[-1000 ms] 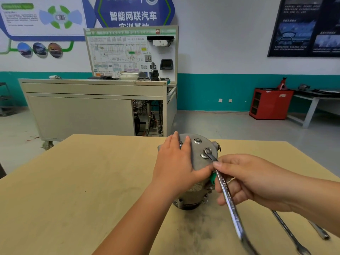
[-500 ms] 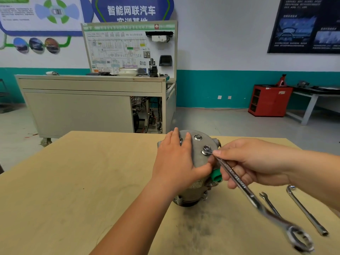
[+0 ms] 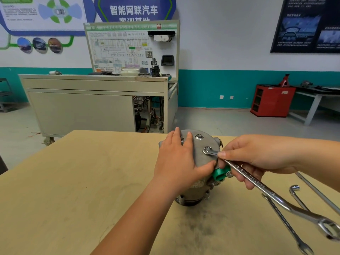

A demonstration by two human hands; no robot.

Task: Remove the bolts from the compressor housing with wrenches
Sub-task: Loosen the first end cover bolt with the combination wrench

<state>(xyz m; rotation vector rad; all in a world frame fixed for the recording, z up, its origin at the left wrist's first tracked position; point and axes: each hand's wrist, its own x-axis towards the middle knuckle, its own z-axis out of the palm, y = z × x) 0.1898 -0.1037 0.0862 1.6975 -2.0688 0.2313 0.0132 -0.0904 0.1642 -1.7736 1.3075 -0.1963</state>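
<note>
Fingers of the left hand (image 3: pixel 177 161) lay spread flat on the grey metal compressor housing (image 3: pixel 200 156), upright on the tan wooden table (image 3: pixel 73 181). The right hand (image 3: pixel 257 158), reaching in from the right, pinched a long chrome wrench (image 3: pixel 257 183), its small end seated on a top bolt (image 3: pixel 207 149).

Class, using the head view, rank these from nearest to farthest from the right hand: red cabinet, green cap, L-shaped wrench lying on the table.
1. Green cap, just left of the right hand.
2. L-shaped wrench, on the table below it.
3. Red cabinet, far back on the right.
</note>
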